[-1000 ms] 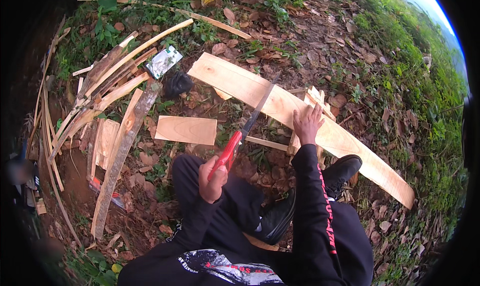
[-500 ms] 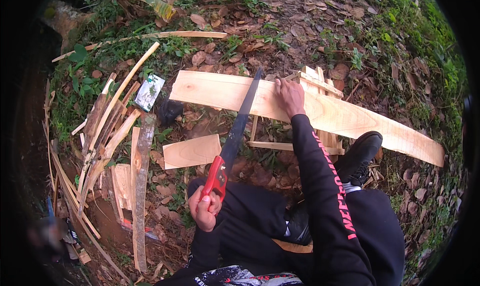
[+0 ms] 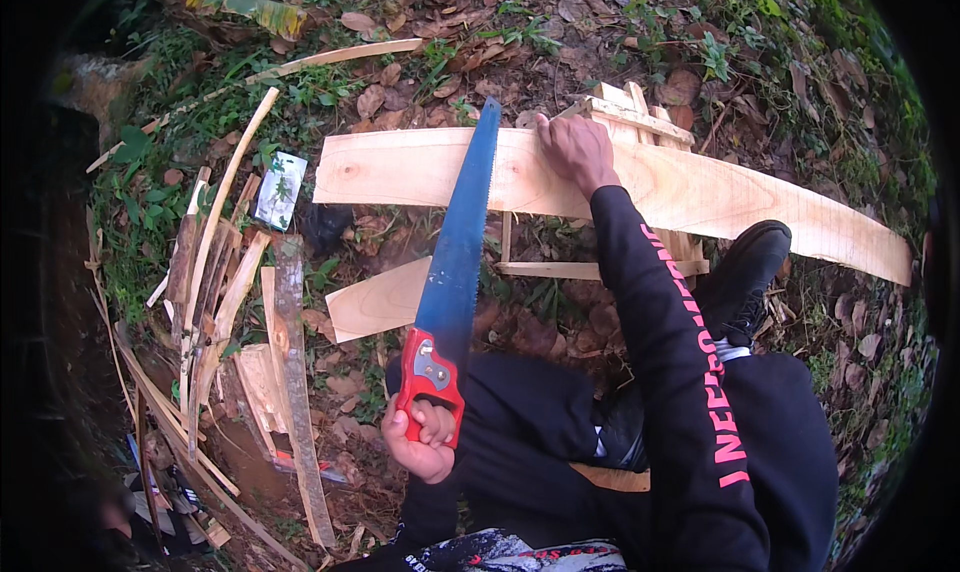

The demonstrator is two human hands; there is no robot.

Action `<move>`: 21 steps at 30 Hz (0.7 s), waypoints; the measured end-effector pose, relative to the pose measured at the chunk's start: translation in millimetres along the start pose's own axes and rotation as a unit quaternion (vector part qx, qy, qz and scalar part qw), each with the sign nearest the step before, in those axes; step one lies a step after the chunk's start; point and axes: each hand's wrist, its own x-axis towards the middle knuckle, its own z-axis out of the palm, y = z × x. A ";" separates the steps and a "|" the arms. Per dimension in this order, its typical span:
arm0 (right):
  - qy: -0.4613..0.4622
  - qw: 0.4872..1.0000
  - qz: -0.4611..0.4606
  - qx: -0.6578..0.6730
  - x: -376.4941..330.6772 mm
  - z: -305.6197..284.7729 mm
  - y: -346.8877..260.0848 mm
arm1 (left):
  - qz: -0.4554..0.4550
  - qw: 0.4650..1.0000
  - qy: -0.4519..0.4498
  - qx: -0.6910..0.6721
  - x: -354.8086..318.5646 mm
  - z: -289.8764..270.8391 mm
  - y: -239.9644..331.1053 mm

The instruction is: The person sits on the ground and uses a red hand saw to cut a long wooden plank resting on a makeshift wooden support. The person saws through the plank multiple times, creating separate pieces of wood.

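My left hand is closed around the red handle of a handsaw. The broad dark blade points away from me, with its flat side showing, and its tip passes over the left part of a long pale wooden plank. Whether the blade touches the wood I cannot tell. My right hand is closed over the plank's far edge, just right of the blade; its fingertips are hidden. The plank lies across a low wooden stand. My black shoe is at the plank's near edge.
A short board piece lies on the leafy ground left of the saw. Farther left is a pile of sticks and bark strips beside a white-and-blue packet. A long thin strip lies beyond. Part of a person shows at lower left.
The saw has turned so its blade's flat side shows, and its handle sits lower in the view. My right hand stays on the plank, its fingers now more curled. The whole view has shifted slightly.
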 end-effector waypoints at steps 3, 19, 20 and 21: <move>0.008 1.000 0.002 0.008 -2.7 3.4 -1.5 | -0.010 1.000 -0.017 -0.009 1.9 -13.8 8.1; 0.007 1.000 0.001 -0.012 -8.5 8.8 -7.0 | 0.021 0.964 -0.106 0.243 107.9 78.9 -33.8; 0.003 1.000 -0.005 -0.017 -5.8 11.3 -3.0 | 0.029 0.968 -0.091 0.232 98.5 68.5 -35.0; 0.013 1.000 -0.002 -0.008 -2.6 10.6 3.3 | 0.037 0.971 -0.080 0.221 78.4 54.9 -36.8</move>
